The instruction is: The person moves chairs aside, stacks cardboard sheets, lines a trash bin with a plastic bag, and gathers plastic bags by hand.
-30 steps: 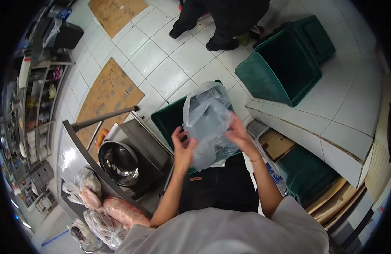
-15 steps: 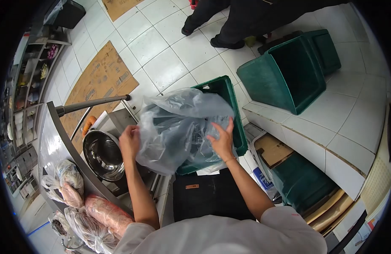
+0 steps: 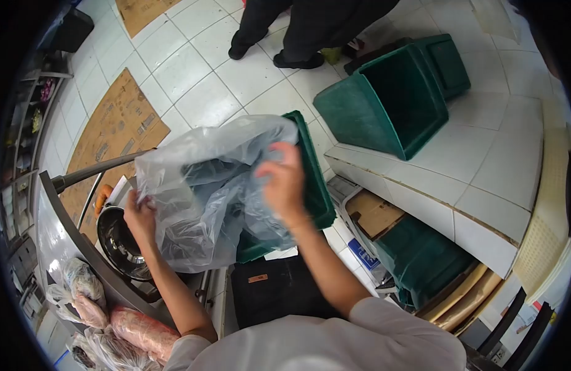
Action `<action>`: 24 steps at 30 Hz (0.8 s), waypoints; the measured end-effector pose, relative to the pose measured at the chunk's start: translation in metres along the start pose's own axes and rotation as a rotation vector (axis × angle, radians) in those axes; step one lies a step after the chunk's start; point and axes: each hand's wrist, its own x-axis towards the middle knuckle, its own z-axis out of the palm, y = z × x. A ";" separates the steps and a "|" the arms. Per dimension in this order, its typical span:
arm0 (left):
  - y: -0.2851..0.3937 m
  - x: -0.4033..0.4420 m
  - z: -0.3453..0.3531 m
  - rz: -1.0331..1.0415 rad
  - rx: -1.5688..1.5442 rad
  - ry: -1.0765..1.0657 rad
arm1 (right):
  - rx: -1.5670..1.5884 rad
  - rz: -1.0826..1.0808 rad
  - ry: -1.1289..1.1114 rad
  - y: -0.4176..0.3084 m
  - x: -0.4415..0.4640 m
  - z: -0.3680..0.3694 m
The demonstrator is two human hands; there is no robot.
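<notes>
A large clear plastic bag (image 3: 199, 204) is spread wide, its mouth facing up, over a green bin (image 3: 316, 179) in front of me. The bag covers the bin's left part, while the right rim shows. My left hand (image 3: 140, 216) pinches the bag's left edge beside the metal bowl (image 3: 120, 244). Over the bag's right side is my right hand (image 3: 282, 182), blurred by motion, its fingers apart near the bag's rim.
Wrapped packages of meat (image 3: 143, 328) lie on the steel counter (image 3: 60, 235) at left. An open green bin (image 3: 384, 102) lies right of a person in dark trousers (image 3: 310, 28). Cardboard (image 3: 115, 127) covers some floor tiles. A tiled ledge (image 3: 434, 195) runs along the right.
The bag has opened wider and shifted left, uncovering the bin's right side. My left hand has moved left with the bag's edge. My right hand has risen towards the rim.
</notes>
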 end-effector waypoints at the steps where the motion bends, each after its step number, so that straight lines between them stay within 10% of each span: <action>1: 0.006 0.008 -0.013 0.054 0.135 0.031 | -0.097 -0.049 0.057 0.010 0.006 -0.023; 6: -0.024 0.068 0.010 -0.173 -0.050 -0.347 | -0.570 0.007 0.094 0.106 0.082 -0.114; 16: -0.178 0.138 0.181 0.018 -0.166 -0.310 | -0.878 0.241 -0.295 0.229 0.153 -0.044; 19: -0.254 0.090 0.216 -0.314 -0.261 -0.638 | -0.908 0.388 -0.457 0.309 0.093 -0.032; 24: -0.262 -0.014 0.205 -0.672 -0.480 -0.590 | -0.941 0.611 -0.794 0.428 -0.022 -0.021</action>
